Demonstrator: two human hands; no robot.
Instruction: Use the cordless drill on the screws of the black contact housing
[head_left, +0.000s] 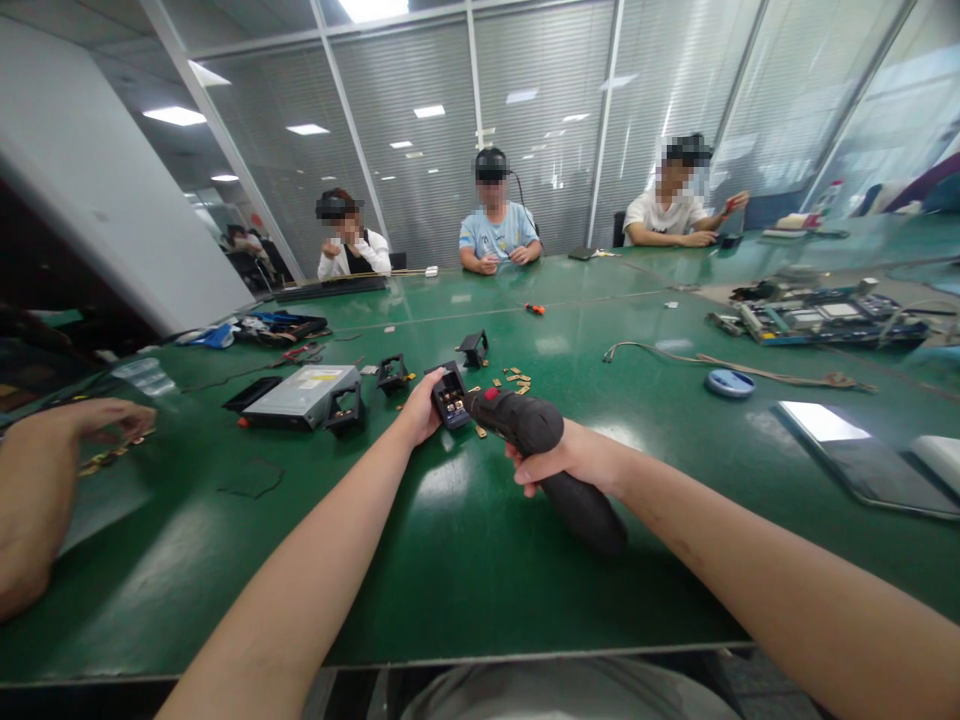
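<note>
The left hand (422, 412) grasped the box (453, 402) by its left side, while the right hand (553, 458), right of the box, curled firmly around the drill (534, 424).

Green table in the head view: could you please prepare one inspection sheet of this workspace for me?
Surface: glossy green tabletop, showing light reflections.
Job's things: black box-shaped plastic housing with brass-coloured parts inside; black pistol-shaped power tool.
Clutter: small brass-coloured metal pieces, black plastic frames, silver metal box.
Hands: left hand holds the housing; right hand grips the tool; tip contact unclear.
Cables: thin beige cable lying at right.
Surroundings: three seated people opposite; another person's arm at left; glass partition behind.
</note>
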